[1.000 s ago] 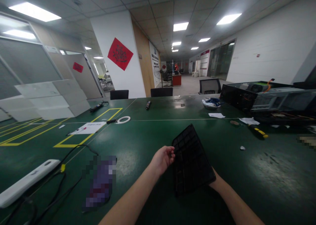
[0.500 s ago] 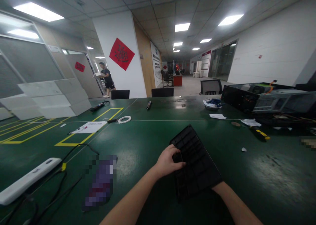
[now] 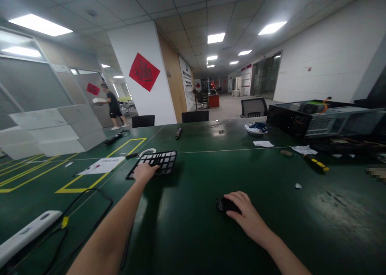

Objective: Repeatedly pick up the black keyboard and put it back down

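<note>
Stretched out toward the far left, my left hand grips a black grid panel with rows of rectangular cells. The panel is tilted and partly covers a white ring behind it. My right hand, in front of me on the right, has its fingers curled round a small black object at the green table. Its far end shows, but most of it is under the fingers, so its kind is unclear.
An opened black computer case stands at the right, with a yellow-black screwdriver near it. White boxes are stacked at the left; a power strip with cables lies in front. A person carries a box beyond the table.
My left hand has swung the grid panel away to the far left. My right hand, formerly behind the panel, is now visible round a small black object. The distant person has moved left.
</note>
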Demonstrator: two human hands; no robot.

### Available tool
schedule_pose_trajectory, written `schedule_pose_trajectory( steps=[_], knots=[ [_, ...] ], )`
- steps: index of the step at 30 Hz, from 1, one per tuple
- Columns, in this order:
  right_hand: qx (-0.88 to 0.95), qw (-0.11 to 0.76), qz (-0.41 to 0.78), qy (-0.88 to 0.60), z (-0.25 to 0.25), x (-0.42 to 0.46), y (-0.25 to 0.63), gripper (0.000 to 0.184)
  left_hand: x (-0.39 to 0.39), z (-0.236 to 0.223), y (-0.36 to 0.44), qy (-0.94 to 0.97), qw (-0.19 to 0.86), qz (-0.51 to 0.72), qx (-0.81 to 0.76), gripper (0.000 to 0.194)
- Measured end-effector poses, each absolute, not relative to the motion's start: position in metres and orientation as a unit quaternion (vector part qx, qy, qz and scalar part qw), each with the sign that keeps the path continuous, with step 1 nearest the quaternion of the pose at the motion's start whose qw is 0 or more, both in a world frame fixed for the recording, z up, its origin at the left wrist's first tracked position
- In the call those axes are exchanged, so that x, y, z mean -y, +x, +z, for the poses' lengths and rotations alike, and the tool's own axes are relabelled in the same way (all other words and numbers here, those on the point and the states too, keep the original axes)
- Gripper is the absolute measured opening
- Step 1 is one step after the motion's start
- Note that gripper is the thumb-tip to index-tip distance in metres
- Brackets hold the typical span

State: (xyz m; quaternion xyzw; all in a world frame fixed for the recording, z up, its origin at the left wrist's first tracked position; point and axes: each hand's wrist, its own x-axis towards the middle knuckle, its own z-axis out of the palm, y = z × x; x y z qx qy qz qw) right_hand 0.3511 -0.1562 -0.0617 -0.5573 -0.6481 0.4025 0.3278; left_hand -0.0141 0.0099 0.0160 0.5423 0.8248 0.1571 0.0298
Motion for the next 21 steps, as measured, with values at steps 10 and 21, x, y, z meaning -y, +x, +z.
schedule_pose_trajectory(
  steps=[10,21],
  knots=[
    [0.666,0.294,0.391,-0.563,-0.06,0.155,0.352,0.041,-0.008,0.006,-0.042,0.484,-0.035,0.096,-0.869,0.045],
    [0.668,0.314,0.376,-0.561,-0.064,0.158,0.353,0.041,0.073,-0.053,0.051,0.718,-0.057,0.125,-0.682,0.048]
  ],
)
